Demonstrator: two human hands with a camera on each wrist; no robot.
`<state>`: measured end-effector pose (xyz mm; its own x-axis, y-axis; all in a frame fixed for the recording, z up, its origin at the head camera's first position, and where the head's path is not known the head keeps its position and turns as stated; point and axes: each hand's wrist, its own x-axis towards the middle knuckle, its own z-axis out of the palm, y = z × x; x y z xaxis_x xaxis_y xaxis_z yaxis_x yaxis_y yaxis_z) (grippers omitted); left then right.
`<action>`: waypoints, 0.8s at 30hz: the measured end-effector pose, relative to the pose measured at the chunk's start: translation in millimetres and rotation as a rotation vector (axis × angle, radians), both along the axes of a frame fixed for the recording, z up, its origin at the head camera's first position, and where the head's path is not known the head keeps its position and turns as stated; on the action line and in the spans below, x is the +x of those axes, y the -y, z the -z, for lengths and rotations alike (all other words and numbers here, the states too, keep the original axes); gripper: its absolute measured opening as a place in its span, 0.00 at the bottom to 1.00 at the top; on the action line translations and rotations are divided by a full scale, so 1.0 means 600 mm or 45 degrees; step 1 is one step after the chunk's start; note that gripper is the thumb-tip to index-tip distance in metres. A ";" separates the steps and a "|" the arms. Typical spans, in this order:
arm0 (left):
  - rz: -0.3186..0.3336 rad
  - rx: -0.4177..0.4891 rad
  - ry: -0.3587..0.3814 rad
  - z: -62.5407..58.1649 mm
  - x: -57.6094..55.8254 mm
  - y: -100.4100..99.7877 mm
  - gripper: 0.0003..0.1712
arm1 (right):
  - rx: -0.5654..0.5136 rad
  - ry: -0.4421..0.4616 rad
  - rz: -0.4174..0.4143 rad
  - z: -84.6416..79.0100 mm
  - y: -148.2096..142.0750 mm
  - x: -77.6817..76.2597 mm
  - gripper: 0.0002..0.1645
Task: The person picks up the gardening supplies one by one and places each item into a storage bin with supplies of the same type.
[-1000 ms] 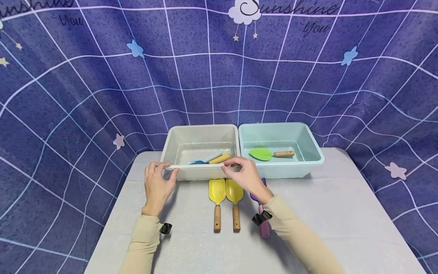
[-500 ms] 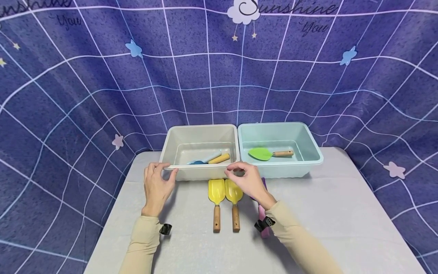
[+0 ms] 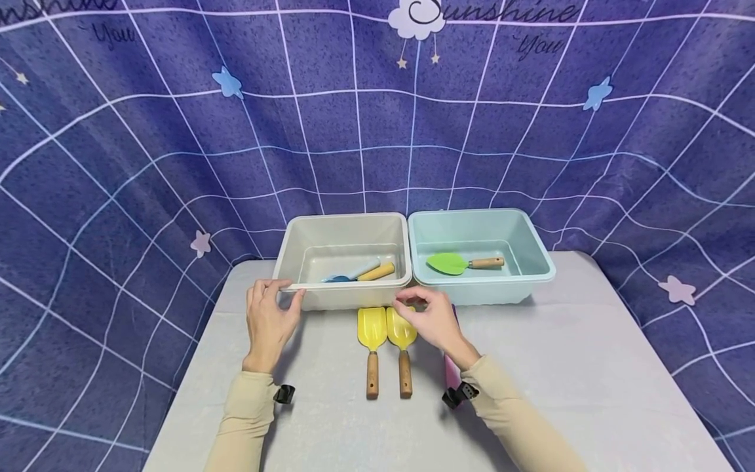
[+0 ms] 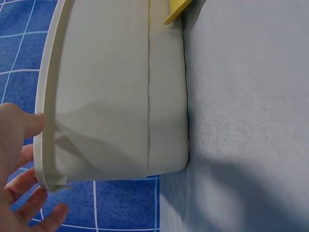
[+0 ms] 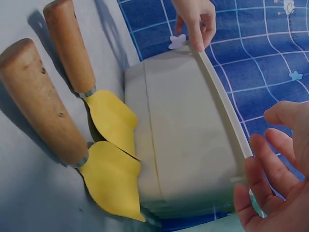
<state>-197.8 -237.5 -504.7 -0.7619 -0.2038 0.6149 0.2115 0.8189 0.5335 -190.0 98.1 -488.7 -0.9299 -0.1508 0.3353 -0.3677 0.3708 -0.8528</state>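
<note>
At far left, pinches the near rim of the grey bin (image 3: 330, 299) by its left corner with the left hand (image 3: 268, 326), with thumb on the near side and fingers past the edge; shows those fingers far better in the left wrist view than from the head. Reads as steadying or placing the grey bin, upright on the table (image 3: 318, 419); would call next, by judgement, for loosening that pinch without dragging the rim forward. From the head alone, looks down inside onto 1 light-blue handle (image 3: 367, 267), 1 yellow handle (image 3: 376, 271) and a bit of blue blade (image 3: 339, 278), partly masked by the near wall. In front, meets 2 yellow shovels (image 3: 372, 328) lying side by side, blades toward the bin; brings their wooden handles (image 5: 34, 96) up large in the right wrist view. Farther right, holds the right hand (image 3: 433, 319) near the right front corner, loosely bent, gripping nothing; cannot tell touch from near miss at the rim. Under the right forearm (image 3: 510, 406), shows part of a pink handle (image 3: 451, 372), only from the head. Ends with the mint bin (image 3: 483, 293), just beside the grey, holding 1 green trowel (image 3: 448, 263).
</note>
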 end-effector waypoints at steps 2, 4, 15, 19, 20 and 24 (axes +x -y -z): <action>0.000 -0.002 0.001 0.000 0.000 0.000 0.20 | -0.016 0.009 0.009 0.004 -0.001 0.002 0.10; 0.001 -0.002 0.003 0.000 0.000 0.001 0.20 | -0.032 0.010 0.019 0.007 -0.001 0.004 0.10; -0.006 0.001 0.013 0.004 0.001 0.002 0.20 | -0.053 0.032 0.068 0.026 -0.013 0.021 0.08; -0.005 0.006 0.014 0.003 0.000 0.002 0.21 | -0.067 0.052 0.079 0.038 -0.021 0.026 0.07; -0.003 0.008 0.014 0.003 0.000 0.002 0.20 | -0.076 0.059 0.079 0.041 -0.024 0.028 0.07; 0.000 0.012 0.007 0.002 0.000 0.003 0.20 | -0.102 0.077 0.087 0.052 -0.032 0.035 0.08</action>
